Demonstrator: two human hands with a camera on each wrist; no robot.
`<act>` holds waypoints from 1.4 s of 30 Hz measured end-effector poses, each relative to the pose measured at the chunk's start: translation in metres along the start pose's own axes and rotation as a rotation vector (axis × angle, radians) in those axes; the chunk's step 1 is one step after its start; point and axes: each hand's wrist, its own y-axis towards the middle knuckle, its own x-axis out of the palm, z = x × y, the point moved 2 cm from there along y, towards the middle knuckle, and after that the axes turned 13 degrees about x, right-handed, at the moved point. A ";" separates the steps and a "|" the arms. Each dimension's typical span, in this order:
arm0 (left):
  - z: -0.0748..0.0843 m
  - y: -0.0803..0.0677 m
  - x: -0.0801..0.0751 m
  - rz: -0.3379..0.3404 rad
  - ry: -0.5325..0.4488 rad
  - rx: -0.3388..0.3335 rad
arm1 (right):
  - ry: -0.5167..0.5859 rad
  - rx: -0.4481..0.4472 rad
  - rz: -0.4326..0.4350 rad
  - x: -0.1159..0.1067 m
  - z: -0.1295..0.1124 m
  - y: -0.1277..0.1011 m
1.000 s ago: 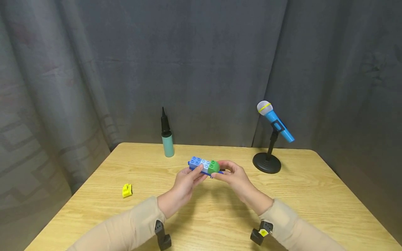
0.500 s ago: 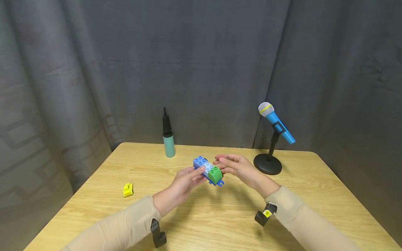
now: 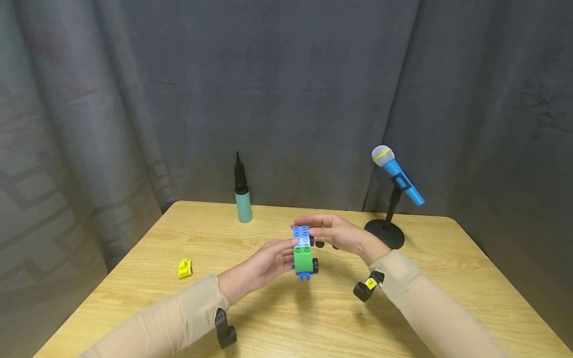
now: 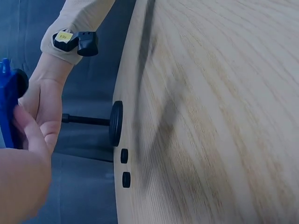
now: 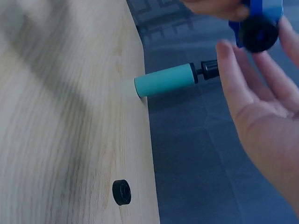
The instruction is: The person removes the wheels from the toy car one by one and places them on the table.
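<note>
A toy car of building bricks [image 3: 303, 259] is held above the table, its green curved end toward me and its blue bricks away. My left hand [image 3: 264, 263] grips it from the left, thumb on top. Black wheels [image 3: 315, 266] show along its right side; a blue hook juts from the near end. At the far end is my right hand [image 3: 342, 233], thumb beside the blue brick and fingers extended behind. In the right wrist view, the right hand's fingers [image 5: 231, 70] spread around a black wheel [image 5: 258, 33]. The left wrist view shows the car's blue base [image 4: 8, 112].
Two loose black wheels [image 4: 125, 168] lie on the table beyond the car. A yellow toy piece [image 3: 185, 268] sits at the left. At the back stand a teal hand pump [image 3: 243, 206] and a blue toy microphone [image 3: 403, 181] on a black stand. Grey curtains surround the table.
The car has turned in my left hand so its green end points toward me. My right hand left the green end and has moved to the far blue end.
</note>
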 end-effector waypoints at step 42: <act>0.026 0.000 -0.020 -0.163 0.978 0.096 | -0.097 0.189 0.433 0.042 -0.011 -0.008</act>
